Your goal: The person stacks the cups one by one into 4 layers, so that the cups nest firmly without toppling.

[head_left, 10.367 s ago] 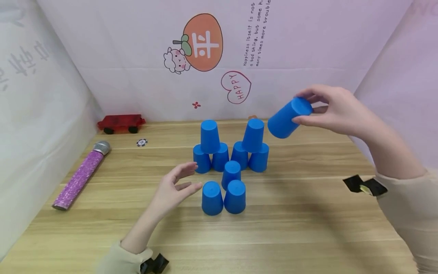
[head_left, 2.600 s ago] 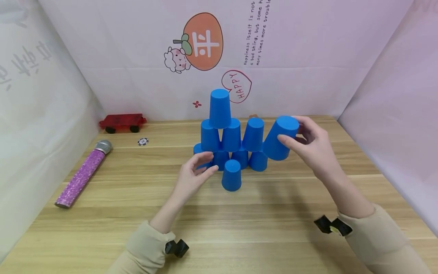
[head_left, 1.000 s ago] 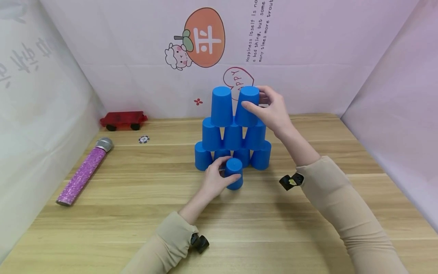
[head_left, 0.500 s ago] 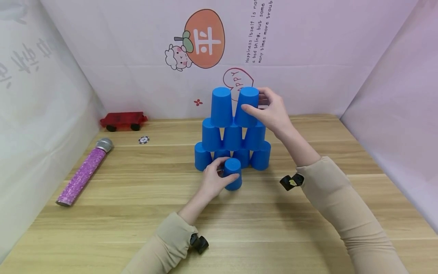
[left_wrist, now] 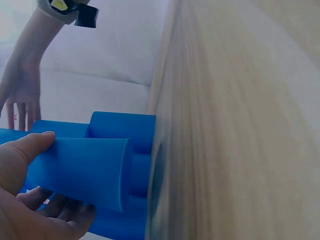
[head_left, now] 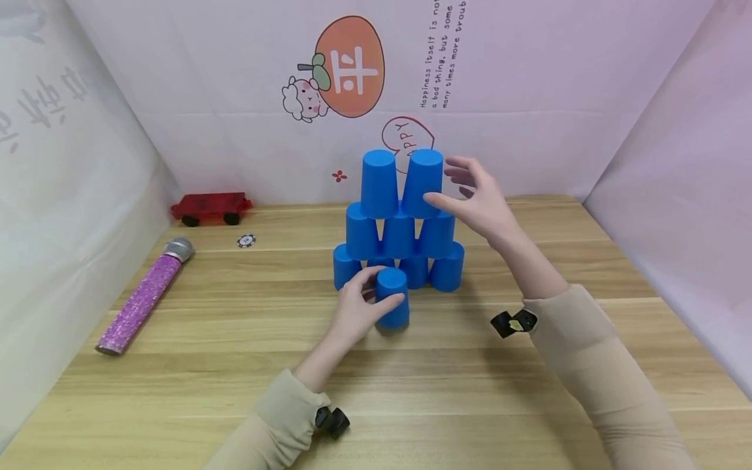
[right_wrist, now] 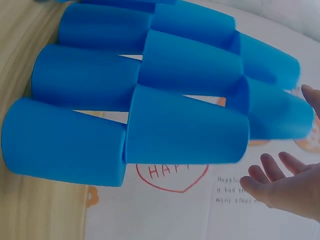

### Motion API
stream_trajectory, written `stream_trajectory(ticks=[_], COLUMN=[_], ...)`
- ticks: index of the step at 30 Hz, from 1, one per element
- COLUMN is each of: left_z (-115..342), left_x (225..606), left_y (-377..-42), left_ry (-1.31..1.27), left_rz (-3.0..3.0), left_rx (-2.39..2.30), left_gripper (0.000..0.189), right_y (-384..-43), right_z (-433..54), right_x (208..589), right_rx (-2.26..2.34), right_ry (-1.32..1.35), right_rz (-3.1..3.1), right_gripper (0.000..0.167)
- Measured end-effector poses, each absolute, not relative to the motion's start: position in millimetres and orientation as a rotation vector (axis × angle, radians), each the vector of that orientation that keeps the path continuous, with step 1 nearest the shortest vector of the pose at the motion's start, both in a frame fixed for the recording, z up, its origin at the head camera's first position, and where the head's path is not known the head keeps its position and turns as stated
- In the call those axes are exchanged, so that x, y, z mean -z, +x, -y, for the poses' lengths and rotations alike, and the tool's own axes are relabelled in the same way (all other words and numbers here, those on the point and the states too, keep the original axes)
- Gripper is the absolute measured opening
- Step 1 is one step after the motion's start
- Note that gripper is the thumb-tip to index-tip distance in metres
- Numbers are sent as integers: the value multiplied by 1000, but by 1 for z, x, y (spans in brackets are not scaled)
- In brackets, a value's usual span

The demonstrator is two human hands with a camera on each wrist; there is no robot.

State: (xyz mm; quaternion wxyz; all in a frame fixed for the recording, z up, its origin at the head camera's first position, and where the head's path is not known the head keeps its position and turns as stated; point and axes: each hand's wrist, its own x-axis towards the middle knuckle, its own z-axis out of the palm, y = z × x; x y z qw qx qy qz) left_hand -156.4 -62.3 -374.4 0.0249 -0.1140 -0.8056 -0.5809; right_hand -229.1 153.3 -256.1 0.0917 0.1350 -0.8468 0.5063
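Observation:
My left hand (head_left: 358, 310) holds an upside-down blue cup (head_left: 397, 314), thumb on the near side. The left wrist view shows this cup (left_wrist: 82, 172) slightly off the tabletop, with a dark shadow by its rim. Behind it stands a wall of upside-down blue cups: a bottom row (head_left: 446, 269), three cups in a middle row (head_left: 362, 233), and two on top. Beside the top right cup (head_left: 424, 186) is my right hand (head_left: 484, 205), fingers spread and holding nothing. In the right wrist view, a gap separates that hand (right_wrist: 287, 187) from the cups.
A purple glitter microphone (head_left: 141, 300) lies on the wooden table (head_left: 205, 378) at the left. Behind it are a red toy car (head_left: 211, 207) and a poker chip (head_left: 247, 241). A white printed cloth (head_left: 247, 150) stands as the back wall, close behind the cups.
The right hand placed its cup as the second on the top row and has let go, drawing back right. The left hand has gripped the lone front cup and lifted it slightly, moving left.

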Motion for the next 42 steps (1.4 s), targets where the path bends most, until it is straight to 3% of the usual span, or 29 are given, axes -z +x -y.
stream_trajectory(ticks=[17,32,42], left_z=[80,95,100], left_x=[331,282,244], left_y=[-148,-145,-146], left_ry=[-380,-478,-540], left_rz=[2354,2281,2228], left_rx=[1790,1739,1644], left_gripper=[50,50,51], right_y=[-208,-209,-215], right_z=[-203,-210,-208], right_x=[303,348,360], right_rx=[-1820,-1899,-1832], right_ry=[246,255,193], right_rz=[2517,2698,2754], right_gripper=[74,80,72])
